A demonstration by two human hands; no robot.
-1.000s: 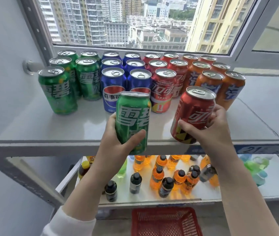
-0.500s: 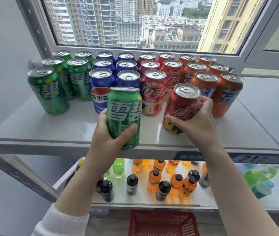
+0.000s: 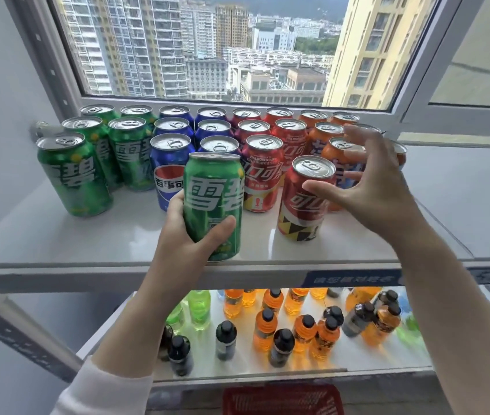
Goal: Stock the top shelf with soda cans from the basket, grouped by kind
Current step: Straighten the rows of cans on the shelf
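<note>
My left hand point(image 3: 191, 235) grips a green soda can point(image 3: 213, 202) upright, just above the front of the white top shelf point(image 3: 88, 235). A red cola can point(image 3: 305, 202) stands on the shelf in front of the red group. My right hand point(image 3: 369, 187) hovers beside it with fingers spread, holding nothing. Behind stand grouped cans: green cans point(image 3: 73, 172) at the left, blue cans point(image 3: 168, 163), red cans point(image 3: 263, 163), then orange cans point(image 3: 327, 136) at the right, partly hidden by my right hand.
A window frame point(image 3: 237, 101) runs right behind the cans. On the lower shelf point(image 3: 387, 366) stand several small orange, black and green bottles. The red basket point(image 3: 282, 399) shows at the bottom edge. A grey wall closes the left side.
My right hand set the red cola can down on the shelf and let go, opening and lifting off to the right. My left hand carried the green can up and forward.
</note>
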